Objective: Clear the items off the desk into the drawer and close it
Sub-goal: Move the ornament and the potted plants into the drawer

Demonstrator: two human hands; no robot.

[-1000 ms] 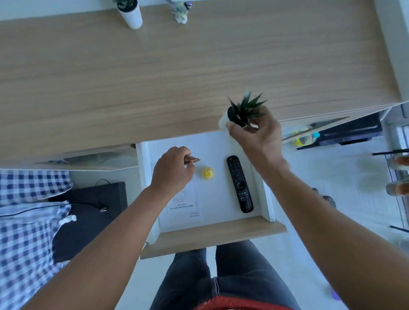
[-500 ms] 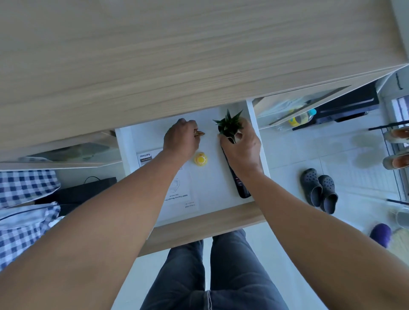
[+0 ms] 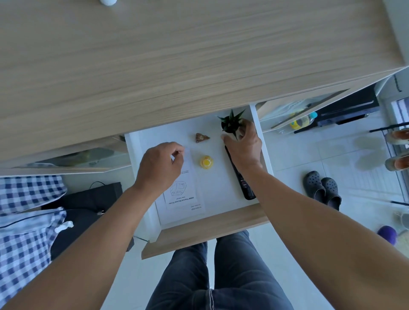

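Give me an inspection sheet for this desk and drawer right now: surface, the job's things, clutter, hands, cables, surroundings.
Surface: wooden desk top, bare except a white object cut off at the far edge.
Job's things: drawer pulled open; inside lie a small brown object, a yellow item, a black remote and a printed leaflet.
Clutter: nothing seen.
Hands: left hand empty, above the leaflet; right hand grips a small potted plant at the drawer's back right corner.
Cables: a thin black cable on the dark bag at left.
Surroundings: tiled floor, grey clogs, checked fabric.
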